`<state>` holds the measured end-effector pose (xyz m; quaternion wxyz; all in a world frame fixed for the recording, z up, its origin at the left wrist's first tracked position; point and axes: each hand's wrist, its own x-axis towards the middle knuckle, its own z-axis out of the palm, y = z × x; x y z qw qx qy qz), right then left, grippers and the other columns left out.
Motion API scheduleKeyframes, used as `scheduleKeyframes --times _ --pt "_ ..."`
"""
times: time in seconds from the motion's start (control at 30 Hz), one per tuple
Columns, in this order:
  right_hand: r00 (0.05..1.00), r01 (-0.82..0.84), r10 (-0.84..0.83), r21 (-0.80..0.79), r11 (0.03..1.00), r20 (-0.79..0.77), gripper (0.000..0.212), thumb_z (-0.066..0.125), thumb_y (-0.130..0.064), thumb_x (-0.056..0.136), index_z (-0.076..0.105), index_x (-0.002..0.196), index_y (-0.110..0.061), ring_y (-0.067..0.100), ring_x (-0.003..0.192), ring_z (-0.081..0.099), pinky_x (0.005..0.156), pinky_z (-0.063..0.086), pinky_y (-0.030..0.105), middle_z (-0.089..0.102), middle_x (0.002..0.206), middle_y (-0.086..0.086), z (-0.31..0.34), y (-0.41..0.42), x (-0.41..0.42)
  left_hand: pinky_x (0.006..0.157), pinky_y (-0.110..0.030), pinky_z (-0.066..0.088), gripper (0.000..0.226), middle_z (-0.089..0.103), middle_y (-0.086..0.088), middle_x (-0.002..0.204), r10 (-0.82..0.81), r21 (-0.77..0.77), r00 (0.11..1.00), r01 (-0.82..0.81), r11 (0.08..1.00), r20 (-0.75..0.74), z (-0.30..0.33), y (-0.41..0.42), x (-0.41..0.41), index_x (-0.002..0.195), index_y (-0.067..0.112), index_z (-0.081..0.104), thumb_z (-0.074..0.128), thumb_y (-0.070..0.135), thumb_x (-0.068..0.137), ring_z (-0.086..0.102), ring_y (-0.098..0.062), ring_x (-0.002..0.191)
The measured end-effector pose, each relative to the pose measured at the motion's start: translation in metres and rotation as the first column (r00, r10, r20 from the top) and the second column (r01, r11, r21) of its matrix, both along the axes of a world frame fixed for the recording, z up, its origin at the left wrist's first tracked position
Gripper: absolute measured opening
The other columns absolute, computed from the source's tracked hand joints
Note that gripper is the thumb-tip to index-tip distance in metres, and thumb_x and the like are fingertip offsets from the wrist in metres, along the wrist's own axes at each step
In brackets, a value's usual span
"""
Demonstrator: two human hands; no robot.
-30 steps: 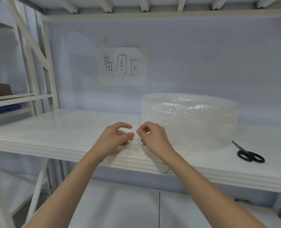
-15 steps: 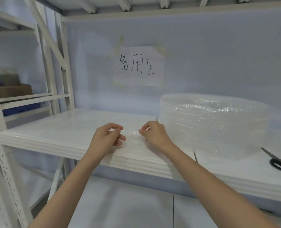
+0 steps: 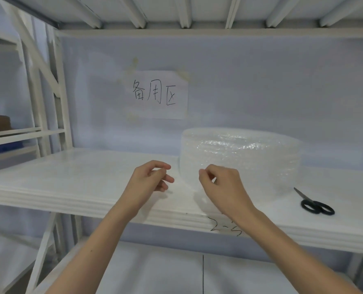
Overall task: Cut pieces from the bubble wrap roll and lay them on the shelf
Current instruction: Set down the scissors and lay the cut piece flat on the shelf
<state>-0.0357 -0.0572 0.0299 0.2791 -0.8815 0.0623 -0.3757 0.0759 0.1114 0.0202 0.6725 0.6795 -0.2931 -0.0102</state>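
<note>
Clear bubble wrap roll [image 3: 240, 162] stands on your white shelf [image 3: 70, 183], with black scissors [image 3: 315, 205] lying just right of it. Your left hand [image 3: 148, 183] and right hand [image 3: 223, 187] hover at the roll's front-left, fingers curled in a pinching grip; whether they hold film I cannot tell.

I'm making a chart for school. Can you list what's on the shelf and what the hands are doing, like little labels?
roll: bubble wrap roll, lying flat on the shelf
scissors: black handles, on the shelf right of the roll, untouched
left hand: fingers curled in a pinch, over the shelf left of the roll
right hand: fingers pinched, in front of the roll
held thing: too clear to tell
sign: paper on the wall
</note>
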Motion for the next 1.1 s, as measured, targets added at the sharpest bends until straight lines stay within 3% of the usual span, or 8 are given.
scheduleKeyframes --times 0.13,0.27,0.37,0.6,0.73,0.83,0.97,1.1 --pt "0.982 0.157 -0.156 0.007 0.988 0.110 0.045 0.051 -0.024 0.091 0.032 0.052 -0.010 0.011 0.049 0.025 0.049 0.026 0.026 0.030 0.048 -0.002 0.011 -0.041 -0.045 0.066 -0.027 0.055 0.022 0.076 -0.007 0.077 -0.101 -0.018 0.995 0.101 0.995 0.010 0.003 -0.039 -0.022 0.098 0.014 0.070 0.049 0.008 0.096 0.062 -0.017 0.060" --pt "0.964 0.243 -0.245 0.031 0.970 0.108 0.042 0.050 -0.024 0.090 0.041 0.059 0.002 0.015 0.050 0.030 0.050 0.029 0.030 0.037 0.052 0.009 0.015 -0.075 -0.071 0.065 -0.027 0.055 0.021 0.076 -0.006 0.077 -0.146 -0.002 0.989 0.146 0.989 0.022 0.000 -0.065 -0.038 0.098 0.013 0.070 0.050 0.008 0.095 0.061 -0.017 0.060" --pt "0.969 0.221 -0.225 0.046 0.974 0.101 0.041 0.050 -0.025 0.090 0.046 0.062 0.005 0.016 0.051 0.031 0.051 0.030 0.030 0.047 0.058 0.022 0.012 -0.080 -0.077 0.066 -0.028 0.055 0.021 0.076 -0.007 0.077 -0.158 0.018 0.987 0.158 0.987 0.004 -0.005 -0.071 -0.043 0.099 0.012 0.070 0.050 0.008 0.096 0.062 -0.017 0.061" --pt "0.986 0.114 -0.123 0.088 0.990 0.110 0.040 0.049 -0.025 0.089 0.049 0.065 0.007 0.015 0.055 0.035 0.054 0.032 0.030 0.056 0.068 0.027 0.004 -0.067 -0.061 0.066 -0.028 0.054 0.021 0.076 -0.006 0.077 -0.145 0.041 0.989 0.146 0.988 -0.026 -0.010 -0.069 -0.043 0.099 0.012 0.070 0.050 0.007 0.095 0.061 -0.018 0.061" --pt "0.990 0.085 -0.097 0.118 0.989 0.104 0.039 0.049 -0.024 0.088 0.050 0.067 0.008 0.014 0.056 0.035 0.054 0.031 0.030 0.057 0.071 0.028 0.000 -0.063 -0.053 0.068 -0.026 0.055 0.022 0.074 -0.006 0.079 -0.040 0.018 0.998 0.039 0.999 0.044 0.000 -0.059 -0.033 0.099 0.012 0.070 0.049 0.005 0.094 0.063 -0.013 0.063" --pt "0.994 0.045 -0.058 0.145 0.988 0.088 0.039 0.049 -0.024 0.089 0.050 0.068 0.009 0.015 0.055 0.037 0.054 0.034 0.031 0.057 0.072 0.029 -0.002 -0.059 -0.048 0.072 -0.026 0.052 0.019 0.073 -0.002 0.084 0.182 0.002 0.968 -0.186 0.983 0.175 0.007 -0.041 -0.012 0.098 0.014 0.069 0.053 0.006 0.091 0.065 -0.015 0.071" --pt "0.998 0.009 -0.020 0.155 0.988 0.067 0.039 0.049 -0.024 0.089 0.051 0.068 0.008 0.016 0.055 0.040 0.053 0.036 0.031 0.058 0.073 0.028 -0.003 -0.052 -0.040 0.082 -0.027 0.042 0.026 0.070 0.000 0.108 0.347 0.257 0.847 -0.468 0.845 0.402 0.005 -0.014 0.034 0.115 0.018 0.066 0.060 0.016 0.089 0.063 -0.022 0.103" --pt "0.999 -0.025 0.018 0.165 0.986 0.046 0.039 0.048 -0.025 0.088 0.051 0.068 0.008 0.016 0.056 0.043 0.053 0.036 0.030 0.058 0.073 0.027 -0.004 -0.044 -0.029 0.102 -0.038 0.042 0.048 0.058 -0.003 0.139 0.273 0.584 0.881 -0.463 0.666 0.387 -0.006 -0.011 0.063 0.134 0.024 0.056 0.061 0.039 0.089 0.054 -0.028 0.123"
